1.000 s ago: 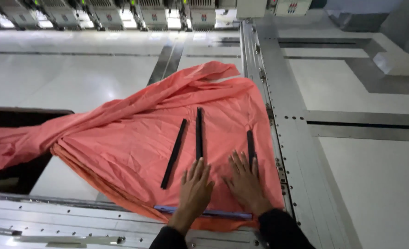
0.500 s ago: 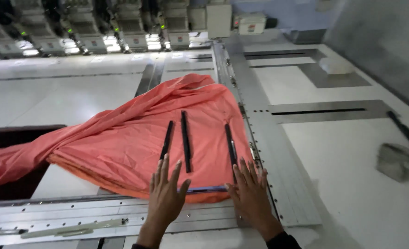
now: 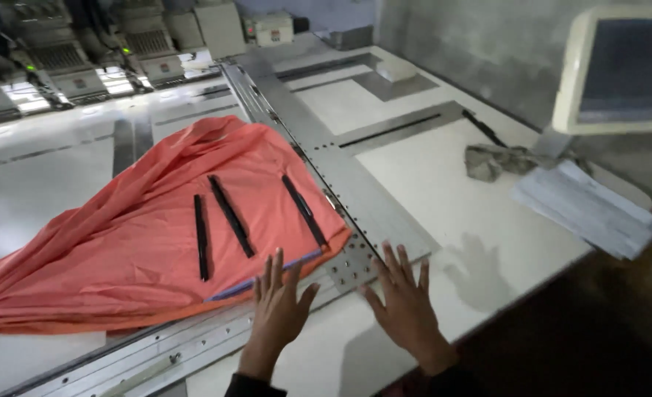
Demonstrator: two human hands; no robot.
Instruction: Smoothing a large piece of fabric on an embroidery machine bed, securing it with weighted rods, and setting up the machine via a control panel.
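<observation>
In the head view no container shows; the orange cloth [image 3: 142, 235] lies bunched on the white table [image 3: 443, 184] at 9 o'clock, with three black strips [image 3: 230, 215] resting on it. The left hand [image 3: 278, 312] and right hand [image 3: 407, 305] hover near 6 o'clock, fingers [image 3: 267, 276] spread wide and holding nothing. Both hands have lifted off the cloth since a second ago, the right one now over the metal rail [image 3: 355, 198].
</observation>
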